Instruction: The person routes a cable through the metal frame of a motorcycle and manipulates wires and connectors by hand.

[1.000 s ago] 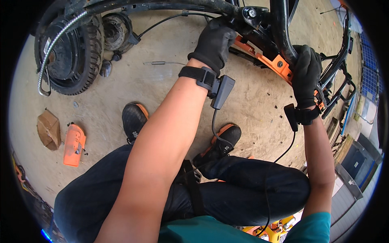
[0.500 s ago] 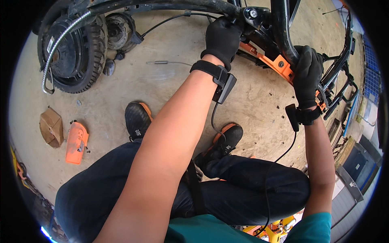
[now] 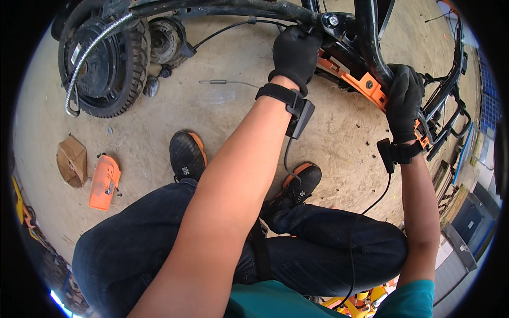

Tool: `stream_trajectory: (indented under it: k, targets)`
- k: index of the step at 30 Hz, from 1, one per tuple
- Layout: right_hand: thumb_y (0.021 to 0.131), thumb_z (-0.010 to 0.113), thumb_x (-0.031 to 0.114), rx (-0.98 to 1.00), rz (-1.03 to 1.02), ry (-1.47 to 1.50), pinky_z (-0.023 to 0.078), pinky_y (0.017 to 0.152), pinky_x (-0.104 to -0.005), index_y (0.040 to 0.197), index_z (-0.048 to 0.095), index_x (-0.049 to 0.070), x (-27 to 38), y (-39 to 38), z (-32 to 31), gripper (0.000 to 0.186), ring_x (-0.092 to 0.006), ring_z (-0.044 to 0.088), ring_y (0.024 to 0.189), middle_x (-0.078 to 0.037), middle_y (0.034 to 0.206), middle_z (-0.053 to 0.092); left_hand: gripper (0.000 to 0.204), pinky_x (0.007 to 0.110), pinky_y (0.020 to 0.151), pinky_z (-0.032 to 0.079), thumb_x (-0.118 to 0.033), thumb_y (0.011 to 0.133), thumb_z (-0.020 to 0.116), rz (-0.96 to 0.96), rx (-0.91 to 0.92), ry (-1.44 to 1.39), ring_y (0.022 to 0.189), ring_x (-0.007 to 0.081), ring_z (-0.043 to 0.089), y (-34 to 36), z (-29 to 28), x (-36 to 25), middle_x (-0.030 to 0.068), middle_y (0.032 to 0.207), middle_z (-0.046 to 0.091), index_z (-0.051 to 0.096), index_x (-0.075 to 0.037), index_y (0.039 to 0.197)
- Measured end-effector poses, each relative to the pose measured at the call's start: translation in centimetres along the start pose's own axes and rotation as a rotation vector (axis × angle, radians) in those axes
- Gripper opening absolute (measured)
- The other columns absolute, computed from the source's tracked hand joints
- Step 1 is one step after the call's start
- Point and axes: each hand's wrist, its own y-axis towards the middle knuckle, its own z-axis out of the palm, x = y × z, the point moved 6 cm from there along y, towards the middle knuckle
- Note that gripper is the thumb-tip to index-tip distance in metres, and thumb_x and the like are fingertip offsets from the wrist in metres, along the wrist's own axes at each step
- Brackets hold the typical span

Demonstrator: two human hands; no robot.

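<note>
My left hand (image 3: 296, 57), in a black glove, is closed just under a black frame tube (image 3: 249, 8), beside a silver bolt (image 3: 332, 20). What its fingers hold is hidden behind the glove. Lower on the frame, my right hand (image 3: 404, 98), gloved as well, is wrapped round a bent black tube (image 3: 374, 47). Against that hand lies an orange plastic panel (image 3: 369, 85) fixed along the frame. A black cable (image 3: 222, 33) curves from the wheel side toward my left hand.
A knobby-tyred wheel (image 3: 108, 69) and a round hub part (image 3: 165, 42) lie upper left. A braided metal hose (image 3: 85, 55) hangs over the wheel. On the concrete floor are a brown cardboard box (image 3: 72, 161), an orange cover (image 3: 104, 183), a thin metal cable (image 3: 228, 82) and scattered small screws.
The view has shifted slightly, so floor items and wheel sit a little further right. Both hands stay at the same places on the frame.
</note>
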Motion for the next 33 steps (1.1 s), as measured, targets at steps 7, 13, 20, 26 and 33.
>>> stream_trajectory:
  k: [7,13,20,26,33]
  targets:
    - [0.098,0.035,0.025,0.011,-0.008,0.024,0.038,0.072,-0.0395,0.086,0.061,0.0,0.4,0.2,-0.1,0.037,-0.0325,0.051,0.072,-0.015,0.076,0.057,0.019,0.029,0.071,0.047,-0.017,0.083,0.068,0.103,-0.005,0.099,0.079,0.0168,0.061,0.4,-0.4,-0.7,0.0077,0.087,0.068,0.067,-0.001,0.093]
    - [0.096,0.038,0.024,0.004,0.036,-0.027,0.039,0.073,-0.0405,0.086,0.063,0.004,-0.2,-0.1,0.3,0.034,-0.0328,0.052,0.075,-0.014,0.077,0.059,0.027,0.035,0.082,0.049,-0.016,0.08,0.067,0.029,-0.002,-0.029,0.09,0.0301,0.066,0.6,0.8,-0.8,0.0162,0.093,0.07,0.068,-0.001,0.102]
    - [0.096,0.038,0.027,-0.002,0.018,-0.021,0.039,0.072,-0.0407,0.085,0.064,0.007,-0.2,-0.1,0.5,0.035,-0.0316,0.052,0.075,-0.012,0.076,0.059,0.029,0.03,0.074,0.049,-0.017,0.078,0.069,-0.112,0.102,-0.152,0.076,0.0172,0.063,0.4,0.7,0.2,0.0103,0.084,0.069,0.068,0.001,0.1]
    - [0.096,0.037,0.026,0.005,0.019,-0.012,0.038,0.072,-0.04,0.084,0.065,0.006,0.1,0.0,0.3,0.037,-0.0312,0.052,0.074,-0.012,0.076,0.059,0.011,0.022,0.07,0.045,-0.005,0.087,0.06,0.066,0.199,-0.349,0.076,0.0083,0.056,0.7,-2.0,-1.1,-0.0013,0.085,0.063,0.063,-0.005,0.097]
    - [0.097,0.035,0.025,0.009,0.047,-0.008,0.038,0.073,-0.0394,0.087,0.06,0.001,-0.1,-0.1,0.4,0.036,-0.0332,0.051,0.074,-0.016,0.078,0.057,0.014,0.024,0.072,0.049,-0.007,0.089,0.059,-0.247,0.067,-0.792,0.081,0.0137,0.062,-0.2,-1.0,0.3,0.0031,0.092,0.066,0.063,-0.005,0.102]
